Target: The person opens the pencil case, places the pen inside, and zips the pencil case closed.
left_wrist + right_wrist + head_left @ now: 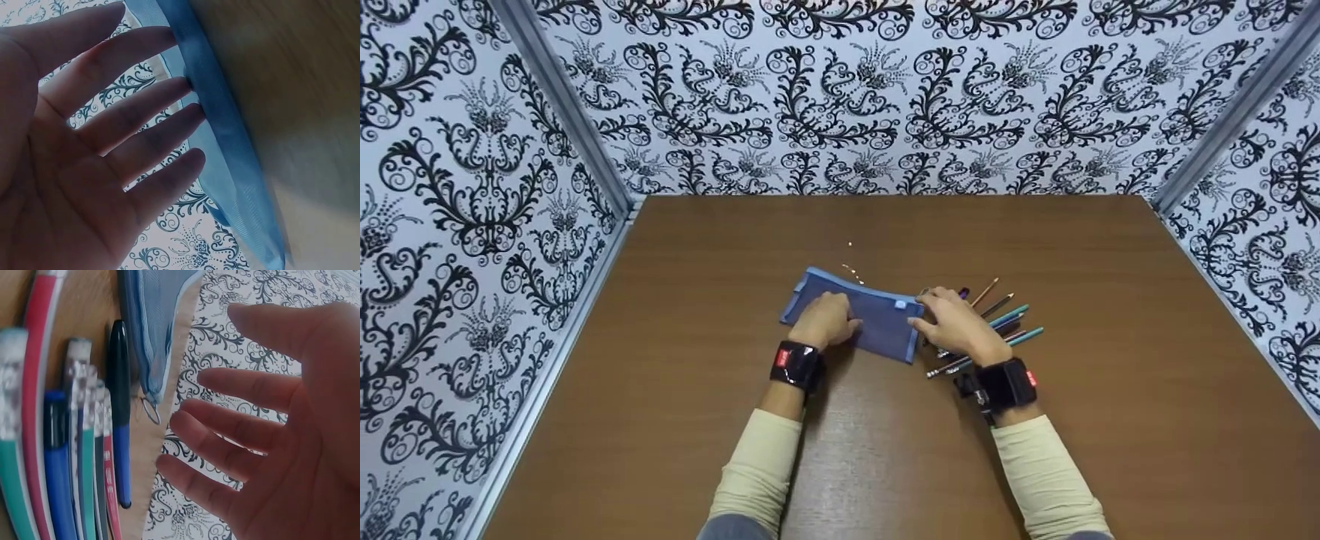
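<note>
A blue mesh zip pouch (881,330) lies flat on the table, its zip edge on the far side with a pale slider (901,304) near the right corner. My left hand (821,321) is over the pouch's left half; in the left wrist view its extended fingertips (194,112) meet the blue edge. At the pouch's right end is my right hand (960,326), its fingers spread and holding nothing in the right wrist view. A small metal ring (151,410) hangs at the pouch corner, beside those fingers. Several pencils and pens (1016,319) lie partly hidden under the right hand.
A black-capped blue marker (119,382) lies close beside the pouch, along with pencils with erasers (79,377). Small bright specks (851,271) show on the wooden table (720,247) behind the pouch. Patterned walls (840,97) enclose the back and sides.
</note>
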